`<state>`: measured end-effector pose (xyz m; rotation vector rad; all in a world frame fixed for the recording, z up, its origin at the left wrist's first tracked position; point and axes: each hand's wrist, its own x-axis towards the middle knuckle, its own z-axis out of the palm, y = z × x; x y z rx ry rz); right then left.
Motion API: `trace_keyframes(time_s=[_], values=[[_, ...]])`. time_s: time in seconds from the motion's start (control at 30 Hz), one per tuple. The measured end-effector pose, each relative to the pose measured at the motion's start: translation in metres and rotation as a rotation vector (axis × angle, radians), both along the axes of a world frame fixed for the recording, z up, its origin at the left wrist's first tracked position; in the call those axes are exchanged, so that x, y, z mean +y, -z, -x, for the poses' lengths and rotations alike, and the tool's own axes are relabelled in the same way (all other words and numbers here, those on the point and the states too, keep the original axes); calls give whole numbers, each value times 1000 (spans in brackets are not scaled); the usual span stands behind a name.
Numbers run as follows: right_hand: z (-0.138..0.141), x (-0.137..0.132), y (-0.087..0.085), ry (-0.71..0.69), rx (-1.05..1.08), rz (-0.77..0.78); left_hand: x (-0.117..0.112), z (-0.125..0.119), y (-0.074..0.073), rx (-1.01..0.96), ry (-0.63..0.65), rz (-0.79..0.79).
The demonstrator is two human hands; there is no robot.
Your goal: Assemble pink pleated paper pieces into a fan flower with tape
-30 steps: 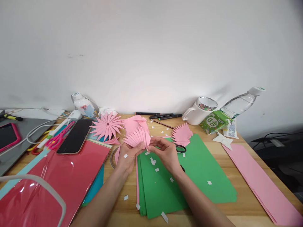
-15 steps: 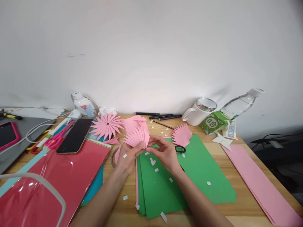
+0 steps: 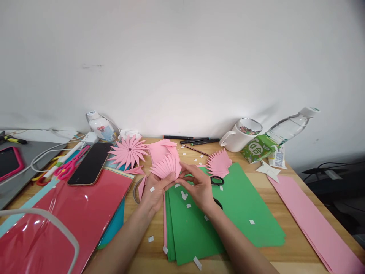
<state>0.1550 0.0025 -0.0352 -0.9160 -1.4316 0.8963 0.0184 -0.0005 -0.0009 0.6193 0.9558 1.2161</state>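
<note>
A fan of folded pink paper petals (image 3: 167, 166) is pinched at its lower edge between the thumb and fingers of my left hand (image 3: 154, 192). My right hand (image 3: 198, 184) is beside it, its fingertips closed on the fan's right edge. Both hands hover over a stack of green paper sheets (image 3: 242, 205) strewn with small white tape scraps. A finished pink paper flower (image 3: 129, 151) lies behind my left hand. Another pink petal fan (image 3: 219, 163) lies just behind my right hand, beside black-handled scissors (image 3: 217, 180).
A red sheet in plastic (image 3: 71, 213) with a black phone (image 3: 90, 164) and pink scissors (image 3: 70, 165) fills the left. White mug (image 3: 241, 135), water bottle (image 3: 288, 127) and green tissue pack (image 3: 258, 146) stand back right. Long pink strips (image 3: 313, 220) lie along the right edge. Markers (image 3: 196, 140) lie by the wall.
My right hand has shifted slightly left, closing in on the pink fan's right edge. My left hand keeps the fan in place.
</note>
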Motion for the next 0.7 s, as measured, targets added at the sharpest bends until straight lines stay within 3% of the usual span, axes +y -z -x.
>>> trace_keyframes(time_s=[0.7], values=[[1,-2,-6,116,-113,-126,2,-1,5,117,-66,-32]])
